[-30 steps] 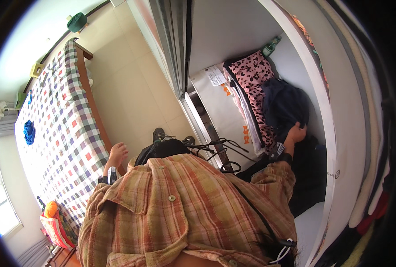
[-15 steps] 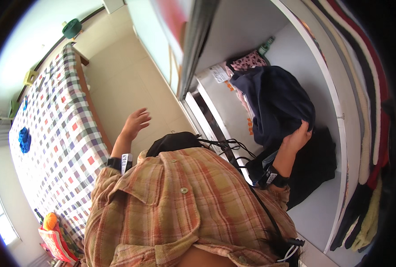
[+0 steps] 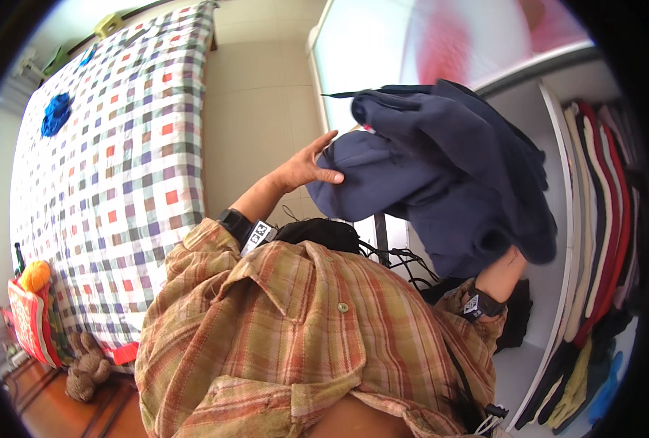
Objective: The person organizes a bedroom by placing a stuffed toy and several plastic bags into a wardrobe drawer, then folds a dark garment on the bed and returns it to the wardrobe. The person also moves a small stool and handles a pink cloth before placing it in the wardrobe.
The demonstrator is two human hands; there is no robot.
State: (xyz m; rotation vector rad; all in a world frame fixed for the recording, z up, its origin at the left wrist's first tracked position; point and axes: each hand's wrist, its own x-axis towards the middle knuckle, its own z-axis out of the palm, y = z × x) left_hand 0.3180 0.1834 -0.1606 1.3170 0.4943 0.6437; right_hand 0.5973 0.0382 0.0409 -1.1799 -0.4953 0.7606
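- The garment [image 3: 441, 168] was held up in front of the body, bunched, before the wardrobe's opening, and there its folds were caught in mid-air!
- At its left edge it was met by the left hand [image 3: 311, 166]: thumb and forefinger were spread well apart, the thumb laid over the cloth's rim; the other fingers were hidden.
- Over on the right, the right wrist [image 3: 501, 277] was seen at the garment's lower edge; the hand was covered by cloth, and whether its fingers were pinched or spread could not be told.
- On that side room was bounded by the upright panel [image 3: 560, 168], its front edge near the garment, with stacked clothes [image 3: 594, 219] set beyond it.
- Ahead, the glass door [image 3: 357, 62] was partly overlapped by the garment's upper edge.
- To the left, a strip of floor [image 3: 255, 109] was left between door and bed [image 3: 120, 168], the bed's long edge well apart from the garment.
- Below, black cloth [image 3: 515, 317] was glimpsed beside the right wrist.
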